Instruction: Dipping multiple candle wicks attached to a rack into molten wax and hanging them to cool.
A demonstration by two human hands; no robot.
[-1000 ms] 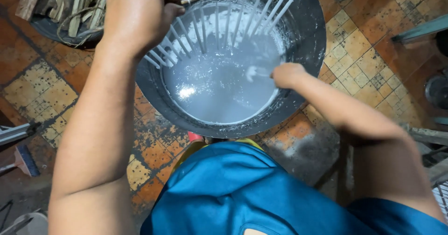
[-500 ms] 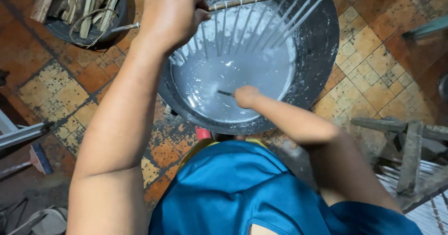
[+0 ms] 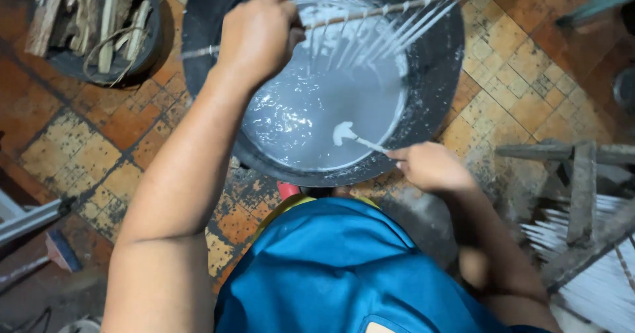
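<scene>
Sticks and scrap wood fill a small dark tub [image 3: 99,32] at the far left, standing on the patterned floor tiles [image 3: 73,154] just beside the big black basin [image 3: 436,62]. Next comes the left hand [image 3: 258,35], clenched around a thin rod [image 3: 397,5] from which a row of slim coated sticks [image 3: 370,39] slants down toward the pale grey-white liquid [image 3: 311,108] pooled in the basin. Right of centre, the right hand [image 3: 430,164] rests near the basin's rim, pinching a small stirrer [image 3: 357,138] whose white-coated tip touches the liquid (how firmly it is gripped is hard to tell). To do this dipping well, the rod is best kept level so every stick takes an even coat, and lifted slowly so drips fall back into the basin. At the far right, a wooden frame [image 3: 582,174] stands over a bundle of white sticks [image 3: 595,273].
</scene>
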